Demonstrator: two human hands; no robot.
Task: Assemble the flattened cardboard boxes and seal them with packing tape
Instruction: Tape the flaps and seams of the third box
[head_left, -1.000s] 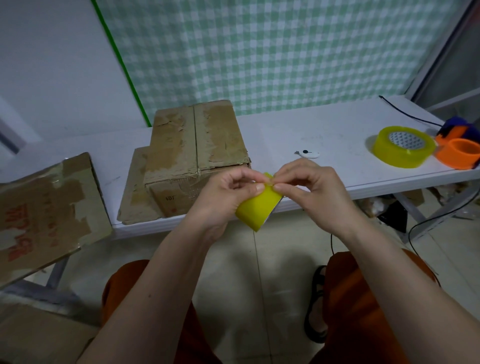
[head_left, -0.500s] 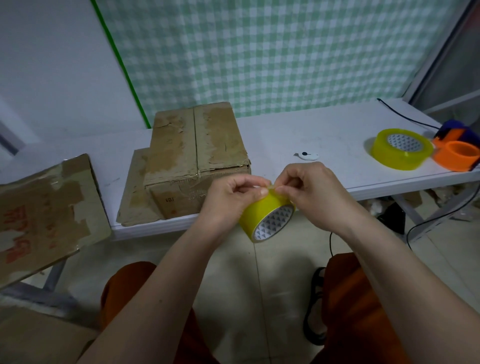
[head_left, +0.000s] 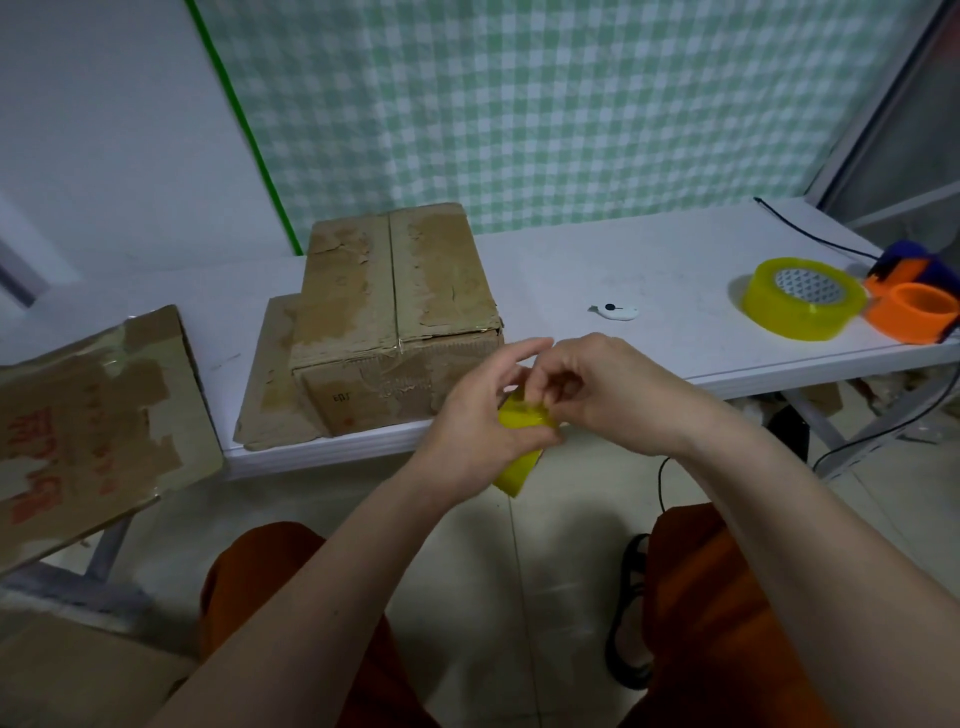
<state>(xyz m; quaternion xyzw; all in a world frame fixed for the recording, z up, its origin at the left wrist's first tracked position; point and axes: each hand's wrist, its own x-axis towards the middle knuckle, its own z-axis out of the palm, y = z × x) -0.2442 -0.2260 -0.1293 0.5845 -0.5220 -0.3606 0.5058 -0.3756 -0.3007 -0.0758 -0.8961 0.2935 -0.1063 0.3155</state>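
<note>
My left hand (head_left: 480, 415) grips the yellow tape roll (head_left: 519, 447) off the desk's (head_left: 649, 270) front edge, right hand (head_left: 597, 389) pinching its rim. The assembled cardboard box (head_left: 395, 306) sits near that edge.

Dim, even light — soft blur, wide-angle bending at edges.

Standing at the left of the table (head_left: 649, 260): assembled box (head_left: 395, 312). Lying right of it: small cutter (head_left: 615, 310), then tape roll (head_left: 800, 299) and dispenser (head_left: 914, 301) at the far right. Being held before the table edge, between left hand (head_left: 483, 415) and right hand (head_left: 597, 389): second tape roll (head_left: 519, 441).
</note>
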